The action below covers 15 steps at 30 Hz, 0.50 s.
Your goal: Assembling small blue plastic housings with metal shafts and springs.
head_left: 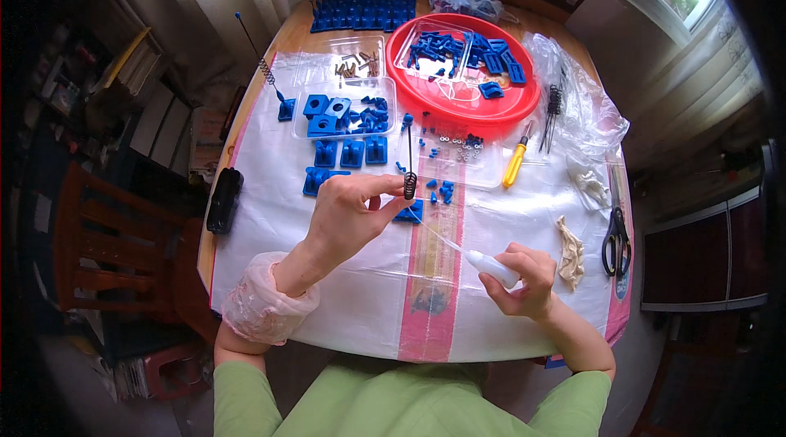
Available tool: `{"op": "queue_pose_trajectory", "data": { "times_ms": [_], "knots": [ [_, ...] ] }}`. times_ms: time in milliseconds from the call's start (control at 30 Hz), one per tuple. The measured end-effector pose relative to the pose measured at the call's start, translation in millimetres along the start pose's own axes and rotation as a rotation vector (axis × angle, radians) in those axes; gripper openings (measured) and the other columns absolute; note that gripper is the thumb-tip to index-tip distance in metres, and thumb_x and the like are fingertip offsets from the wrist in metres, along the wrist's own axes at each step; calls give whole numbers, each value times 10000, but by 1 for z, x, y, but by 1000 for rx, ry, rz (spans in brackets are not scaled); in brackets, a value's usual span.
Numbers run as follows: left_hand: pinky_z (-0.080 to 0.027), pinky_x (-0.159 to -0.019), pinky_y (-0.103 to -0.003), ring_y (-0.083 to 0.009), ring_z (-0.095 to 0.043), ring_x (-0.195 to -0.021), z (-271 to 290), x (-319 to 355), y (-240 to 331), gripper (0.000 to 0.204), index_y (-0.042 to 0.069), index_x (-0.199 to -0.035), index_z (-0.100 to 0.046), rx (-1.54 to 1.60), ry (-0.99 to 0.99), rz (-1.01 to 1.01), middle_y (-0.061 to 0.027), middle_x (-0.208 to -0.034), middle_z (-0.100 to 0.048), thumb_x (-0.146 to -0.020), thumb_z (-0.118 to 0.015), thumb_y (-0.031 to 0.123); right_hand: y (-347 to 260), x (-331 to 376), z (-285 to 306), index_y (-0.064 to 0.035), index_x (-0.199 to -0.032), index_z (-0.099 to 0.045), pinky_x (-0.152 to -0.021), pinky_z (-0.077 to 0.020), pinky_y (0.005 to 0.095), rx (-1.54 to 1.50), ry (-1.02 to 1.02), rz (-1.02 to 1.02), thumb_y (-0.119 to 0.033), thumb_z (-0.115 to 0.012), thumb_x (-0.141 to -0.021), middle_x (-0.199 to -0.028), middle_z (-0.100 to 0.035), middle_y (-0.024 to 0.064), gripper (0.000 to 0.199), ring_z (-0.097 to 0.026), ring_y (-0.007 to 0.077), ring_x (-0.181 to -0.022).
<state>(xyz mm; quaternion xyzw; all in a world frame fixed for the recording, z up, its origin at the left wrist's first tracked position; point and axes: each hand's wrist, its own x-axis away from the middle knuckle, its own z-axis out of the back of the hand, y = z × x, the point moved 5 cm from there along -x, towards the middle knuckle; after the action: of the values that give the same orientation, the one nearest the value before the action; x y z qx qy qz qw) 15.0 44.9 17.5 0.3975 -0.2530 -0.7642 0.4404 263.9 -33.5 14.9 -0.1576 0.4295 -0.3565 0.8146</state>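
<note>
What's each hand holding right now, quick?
Left hand: closed, fingertips pinching the thin black wire rod with a coiled lower end.
Right hand: closed around the white plastic squeeze bottle.
</note>
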Motion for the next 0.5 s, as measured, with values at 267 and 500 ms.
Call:
{"op": "queue_pose_trajectory", "data": {
  "times_ms": [267, 500],
  "knots": [
    [-390, -468, -192, -30, -507, -524, 0, 0, 1, 202, 78, -984, -779, 20, 9, 4, -31, -874, -763, -798, -782, 0, -1, 0, 0, -44, -832, -655, -419, -408, 303, -6, -12, 9, -62, -805, -701, -608, -568, 64, 200, -564, 188, -460],
    [-397, -469, -193, -30, -522, -532, 0, 0, -2, 190, 74, -974, -780, -13, -7, 2, -37, -890, -765, -801, -778, -5, 0, -1, 0, -42, -831, -650, -417, -407, 304, -19, 9, 1, -56, -806, -702, -607, -567, 65, 203, -565, 187, -461]
  ]
}}
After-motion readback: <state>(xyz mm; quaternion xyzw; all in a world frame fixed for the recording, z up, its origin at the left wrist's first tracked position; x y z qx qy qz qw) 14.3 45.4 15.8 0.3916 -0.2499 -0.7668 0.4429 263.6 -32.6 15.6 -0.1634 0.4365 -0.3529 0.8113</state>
